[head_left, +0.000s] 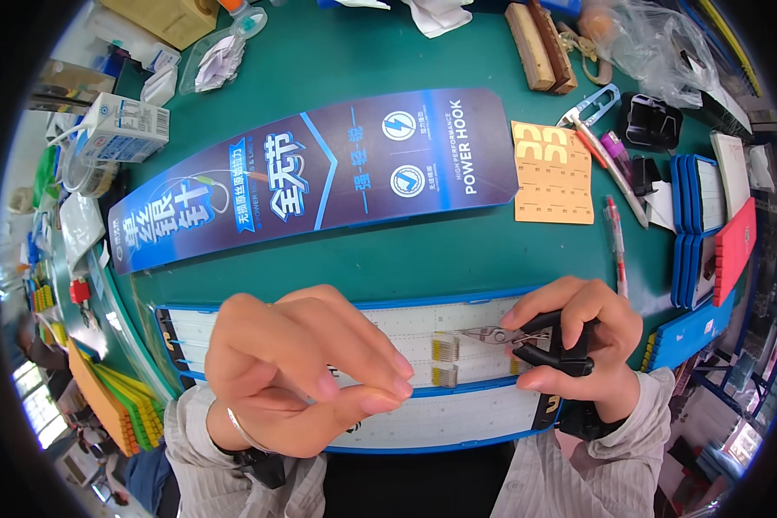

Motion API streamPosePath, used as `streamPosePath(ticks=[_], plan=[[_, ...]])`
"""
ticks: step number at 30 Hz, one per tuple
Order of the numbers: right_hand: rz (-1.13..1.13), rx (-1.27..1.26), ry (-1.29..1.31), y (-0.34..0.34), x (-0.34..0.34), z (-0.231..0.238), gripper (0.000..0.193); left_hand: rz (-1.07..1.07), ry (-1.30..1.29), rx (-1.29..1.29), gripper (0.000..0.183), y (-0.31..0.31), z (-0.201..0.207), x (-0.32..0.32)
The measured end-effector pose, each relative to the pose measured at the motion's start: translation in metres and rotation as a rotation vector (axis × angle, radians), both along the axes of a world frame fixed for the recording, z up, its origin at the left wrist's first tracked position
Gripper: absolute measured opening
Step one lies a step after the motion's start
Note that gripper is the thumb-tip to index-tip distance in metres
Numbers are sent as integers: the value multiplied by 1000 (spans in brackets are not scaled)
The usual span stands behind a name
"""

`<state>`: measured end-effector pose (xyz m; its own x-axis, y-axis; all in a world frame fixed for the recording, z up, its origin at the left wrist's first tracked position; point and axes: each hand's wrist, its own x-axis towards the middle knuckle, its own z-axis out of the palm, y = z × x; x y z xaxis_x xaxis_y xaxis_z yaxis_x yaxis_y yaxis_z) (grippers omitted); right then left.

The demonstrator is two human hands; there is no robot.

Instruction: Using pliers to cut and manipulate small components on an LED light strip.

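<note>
Bright light; window blown out at lower left; strong fisheye bend toward dark rim

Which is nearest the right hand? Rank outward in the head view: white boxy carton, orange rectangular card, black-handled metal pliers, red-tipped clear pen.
1. Black-handled metal pliers: held in the right hand.
2. Red-tipped clear pen: just beyond the hand.
3. Orange rectangular card: left of the pen.
4. White boxy carton: far upper left.
</note>
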<state>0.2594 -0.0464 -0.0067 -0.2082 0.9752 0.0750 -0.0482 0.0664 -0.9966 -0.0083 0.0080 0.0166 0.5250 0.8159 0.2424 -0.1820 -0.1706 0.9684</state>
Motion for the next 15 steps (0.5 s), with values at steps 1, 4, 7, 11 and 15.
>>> streamPosePath(ticks=[1, 4, 7, 11, 15], plan=[[17, 25, -33, 1, 0, 1, 46, 74, -84, -28, 42, -2, 1, 2], [28, 55, -84, 1, -1, 1, 45, 168, -31, 77, 39, -1, 0, 0], [17, 67, -122, 0, -3, 0, 45, 138, 407, 327, 31, 5, 9, 7], [-7, 108, -169, 0, -3, -4, 45, -51, 929, 454, 49, -8, 20, 0], [11, 91, -195, 1, -3, 0, 44, -205, 1166, 559, 62, -33, 9, -17]])
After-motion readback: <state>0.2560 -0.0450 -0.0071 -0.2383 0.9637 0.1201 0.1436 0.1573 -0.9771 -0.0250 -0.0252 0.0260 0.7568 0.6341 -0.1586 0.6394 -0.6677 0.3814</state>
